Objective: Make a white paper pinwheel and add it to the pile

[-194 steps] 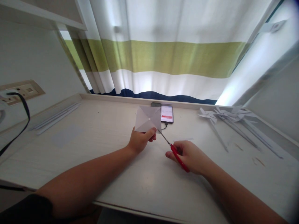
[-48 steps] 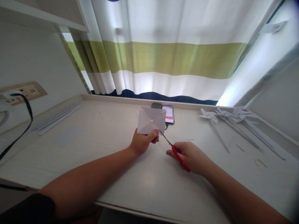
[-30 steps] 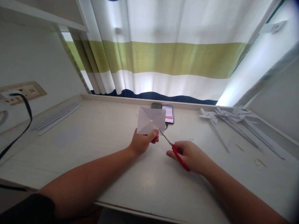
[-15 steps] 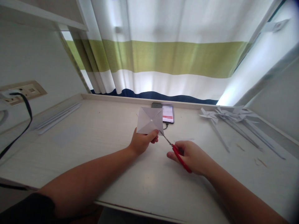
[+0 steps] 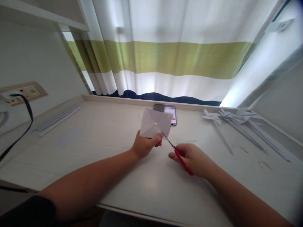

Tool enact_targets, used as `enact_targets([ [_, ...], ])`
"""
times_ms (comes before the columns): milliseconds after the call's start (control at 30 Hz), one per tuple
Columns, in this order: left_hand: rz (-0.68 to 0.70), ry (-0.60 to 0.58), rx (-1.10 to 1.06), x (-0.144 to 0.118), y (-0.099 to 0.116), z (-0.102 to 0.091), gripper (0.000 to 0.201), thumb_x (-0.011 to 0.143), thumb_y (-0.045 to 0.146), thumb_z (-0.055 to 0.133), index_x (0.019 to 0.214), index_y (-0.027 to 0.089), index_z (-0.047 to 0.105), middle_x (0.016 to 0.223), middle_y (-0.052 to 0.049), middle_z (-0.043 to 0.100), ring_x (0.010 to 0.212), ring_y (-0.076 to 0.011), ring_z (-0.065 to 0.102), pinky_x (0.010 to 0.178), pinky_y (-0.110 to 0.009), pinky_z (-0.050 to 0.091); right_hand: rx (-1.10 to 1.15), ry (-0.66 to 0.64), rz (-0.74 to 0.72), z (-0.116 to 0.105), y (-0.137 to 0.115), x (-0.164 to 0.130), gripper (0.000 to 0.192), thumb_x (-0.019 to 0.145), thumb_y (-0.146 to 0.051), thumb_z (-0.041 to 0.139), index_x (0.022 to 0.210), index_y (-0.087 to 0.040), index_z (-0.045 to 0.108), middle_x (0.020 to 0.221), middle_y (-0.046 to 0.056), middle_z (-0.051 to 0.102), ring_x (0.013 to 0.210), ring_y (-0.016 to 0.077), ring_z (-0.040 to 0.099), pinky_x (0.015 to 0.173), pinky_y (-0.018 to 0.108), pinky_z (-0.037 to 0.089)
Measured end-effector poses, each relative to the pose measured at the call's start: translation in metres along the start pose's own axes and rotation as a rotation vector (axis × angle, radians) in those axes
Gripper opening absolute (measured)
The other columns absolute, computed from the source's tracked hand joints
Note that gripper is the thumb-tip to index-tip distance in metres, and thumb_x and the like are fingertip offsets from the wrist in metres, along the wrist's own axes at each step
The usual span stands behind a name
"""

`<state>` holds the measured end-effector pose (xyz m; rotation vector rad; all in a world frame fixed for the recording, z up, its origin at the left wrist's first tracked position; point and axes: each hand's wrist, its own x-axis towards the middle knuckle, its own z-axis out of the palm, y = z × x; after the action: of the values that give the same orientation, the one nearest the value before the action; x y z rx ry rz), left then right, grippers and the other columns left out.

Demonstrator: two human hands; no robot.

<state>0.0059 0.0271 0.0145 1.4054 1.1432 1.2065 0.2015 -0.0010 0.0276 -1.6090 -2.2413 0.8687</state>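
My left hand (image 5: 145, 147) pinches the lower edge of a white paper square (image 5: 155, 124) creased along both diagonals and holds it upright above the desk. My right hand (image 5: 195, 159) grips red-handled scissors (image 5: 177, 152). Their metal blades point up and left and meet the paper at its lower right corner. Both hands are near the middle of the pale wooden desk (image 5: 113, 148).
A phone (image 5: 170, 113) with a lit screen lies behind the paper, partly hidden by it. Several finished paper pinwheels (image 5: 233, 121) lie at the right rear. White paper strips (image 5: 58, 119) lie along the left edge. A black cable (image 5: 23, 126) hangs from a wall socket (image 5: 22, 93) at left.
The paper has tilted and shifted slightly right, now covering more of the phone. The scissors stay at its lower right corner; both hands have hardly moved.
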Motion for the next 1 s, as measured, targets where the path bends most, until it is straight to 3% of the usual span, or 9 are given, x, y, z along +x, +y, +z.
enact_targets([
  [567, -0.002, -0.012, -0.046, 0.0006, -0.0042, 0.0015, 0.023, 0.074, 0.032, 0.064, 0.061, 0.013, 0.061, 0.053, -0.001, 0.061, 0.048, -0.0112, 0.056, 0.048, -0.022, 0.046, 0.043, -0.037, 0.030, -0.0007, -0.0009, -0.0010, 0.042, 0.081, -0.057, 0.050, 0.063, -0.019, 0.055, 0.056, 0.001, 0.059, 0.051, 0.0134, 0.050, 0.048, 0.024, 0.031],
  [1000, -0.022, -0.029, -0.053, 0.0000, -0.0022, 0.0003, 0.022, 0.073, 0.031, 0.063, 0.061, 0.013, 0.061, 0.053, -0.002, 0.060, 0.048, -0.0119, 0.056, 0.049, -0.023, 0.047, -0.028, -0.022, 0.022, -0.0025, 0.0029, 0.0008, 0.043, 0.079, -0.058, 0.052, 0.062, -0.019, 0.054, 0.055, 0.000, 0.056, 0.050, 0.0128, 0.046, 0.048, 0.024, 0.030],
])
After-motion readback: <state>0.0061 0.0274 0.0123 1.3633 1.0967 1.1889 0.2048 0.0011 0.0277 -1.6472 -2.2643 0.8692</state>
